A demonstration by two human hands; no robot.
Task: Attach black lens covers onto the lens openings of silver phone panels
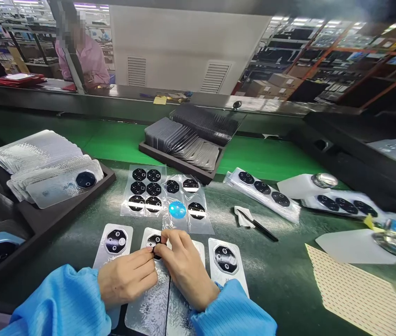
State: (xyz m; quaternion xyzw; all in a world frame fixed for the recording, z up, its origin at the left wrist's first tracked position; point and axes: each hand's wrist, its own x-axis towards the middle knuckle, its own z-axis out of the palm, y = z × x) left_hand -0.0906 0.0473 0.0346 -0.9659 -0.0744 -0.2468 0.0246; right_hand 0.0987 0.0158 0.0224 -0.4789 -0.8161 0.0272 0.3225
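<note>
Both my hands meet over the second of several silver phone back covers lying in a row before me. My left hand is curled, fingertips pinched at the black octagonal camera piece on that cover. My right hand is also closed, its fingertips pressing on the same piece from the right. One cover lies to the left and another cover to the right, each with a black octagonal lens ring. Just beyond my fingers lies a clear film sheet with black octagonal stickers and a blue round tab.
A second sticker sheet lies left of it. Trays of stacked covers stand at left and at centre back. Strips of black rings, a black pen-like tool, white sheets and a perforated mat lie right. Another person sits beyond the counter.
</note>
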